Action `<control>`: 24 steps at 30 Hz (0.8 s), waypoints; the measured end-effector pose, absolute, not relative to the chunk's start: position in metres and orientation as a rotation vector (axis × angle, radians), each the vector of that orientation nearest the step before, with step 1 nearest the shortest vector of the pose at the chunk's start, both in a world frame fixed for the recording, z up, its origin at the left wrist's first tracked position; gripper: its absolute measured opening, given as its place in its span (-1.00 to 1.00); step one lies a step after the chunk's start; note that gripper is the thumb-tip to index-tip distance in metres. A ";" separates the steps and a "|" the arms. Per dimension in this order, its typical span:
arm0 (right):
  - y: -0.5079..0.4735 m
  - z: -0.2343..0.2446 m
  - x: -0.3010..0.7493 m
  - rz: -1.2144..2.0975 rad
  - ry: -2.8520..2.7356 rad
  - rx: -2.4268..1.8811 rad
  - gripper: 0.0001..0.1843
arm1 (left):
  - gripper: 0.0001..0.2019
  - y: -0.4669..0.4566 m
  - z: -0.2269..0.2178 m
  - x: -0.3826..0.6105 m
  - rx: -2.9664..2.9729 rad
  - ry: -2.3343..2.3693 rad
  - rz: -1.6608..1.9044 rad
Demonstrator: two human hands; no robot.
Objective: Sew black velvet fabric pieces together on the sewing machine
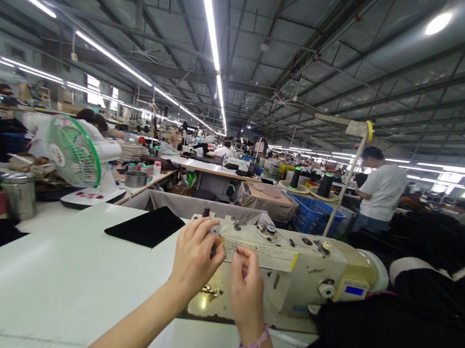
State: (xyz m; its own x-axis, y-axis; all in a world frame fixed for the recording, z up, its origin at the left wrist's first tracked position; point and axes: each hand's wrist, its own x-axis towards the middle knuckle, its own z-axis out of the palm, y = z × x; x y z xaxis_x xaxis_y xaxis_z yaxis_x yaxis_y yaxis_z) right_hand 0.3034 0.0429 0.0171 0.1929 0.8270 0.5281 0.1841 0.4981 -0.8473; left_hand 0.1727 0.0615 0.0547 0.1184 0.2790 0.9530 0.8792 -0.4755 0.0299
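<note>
A cream sewing machine stands on the white table in front of me. My left hand is raised at the machine's head end, its fingers pinched together near the needle area. My right hand, with a pink bead bracelet on the wrist, is beside it, thumb and forefinger pinched on something very fine that I cannot make out. The needle itself is hidden behind my hands.
A black fabric piece lies on the table to the left. Black garments are heaped at the right. A green fan and a metal can stand at the left. A person in a white shirt stands at the back right, near thread cones.
</note>
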 end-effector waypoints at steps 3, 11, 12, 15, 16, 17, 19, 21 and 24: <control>0.047 0.023 0.299 0.771 -1.267 -0.890 -0.66 | -0.88 0.062 0.049 0.170 -1.875 -1.066 -1.445; 0.070 0.048 0.284 0.960 -1.233 -0.833 -0.70 | -0.89 0.066 0.040 0.156 -1.877 -0.837 -1.432; 0.073 0.049 0.283 0.987 -1.223 -0.834 -0.73 | -0.88 0.066 0.038 0.155 -1.864 -0.825 -1.424; 0.075 0.054 0.282 1.090 -1.185 -0.829 -0.75 | -0.88 0.066 0.036 0.155 -1.838 -0.813 -1.410; 0.073 0.056 0.283 1.140 -1.177 -0.819 -0.72 | -0.89 0.066 0.036 0.155 -1.836 -0.811 -1.406; 0.070 0.059 0.284 1.195 -1.172 -0.805 -0.68 | -0.90 0.066 0.036 0.156 -1.835 -0.811 -1.404; 0.060 0.064 0.289 1.296 -1.167 -0.767 -0.61 | -0.91 0.064 0.038 0.157 -1.830 -0.824 -1.407; 0.045 0.068 0.295 1.345 -1.158 -0.733 -0.58 | -0.91 0.060 0.041 0.158 -1.828 -0.851 -1.424; 0.016 0.068 0.309 1.315 -1.127 -0.719 -0.59 | -0.88 0.046 0.047 0.159 -1.840 -0.876 -1.511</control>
